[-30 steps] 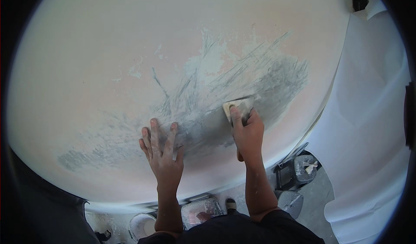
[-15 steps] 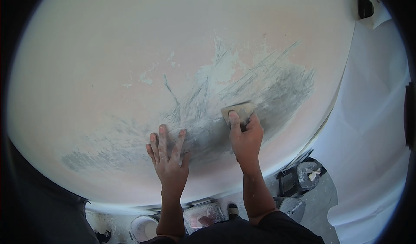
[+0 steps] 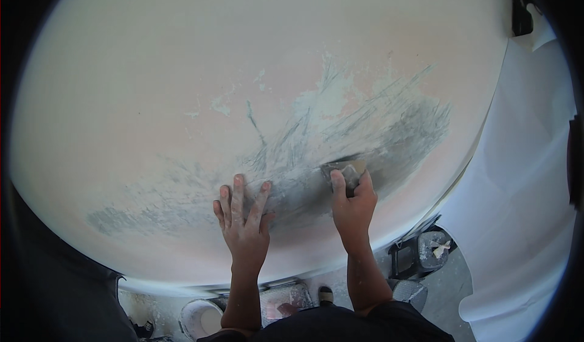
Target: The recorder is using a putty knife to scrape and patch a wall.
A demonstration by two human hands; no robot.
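Observation:
A broad, curved pale panel spreads before me, pinkish cream with flaked pale patches. Across its lower part runs a scratched grey area. On that area my right hand grips a small tan, squarish pad, seemingly a folded piece of sandpaper, thumb on top and its dark far edge against the surface. To its left, my dusty left hand rests on the panel, fingers spread and nothing in it. The undersides of both hands are hidden.
Below the panel's near edge stand a white bucket, a dusty, pinkish flat-topped thing and a dark stool with a crumpled scrap on it. White sheeting hangs at right; dark material lies at left.
In the picture the panel's marks have shifted right and slightly down. My right hand and the sandpaper sit a little further right and nearer; my left hand is slightly further right.

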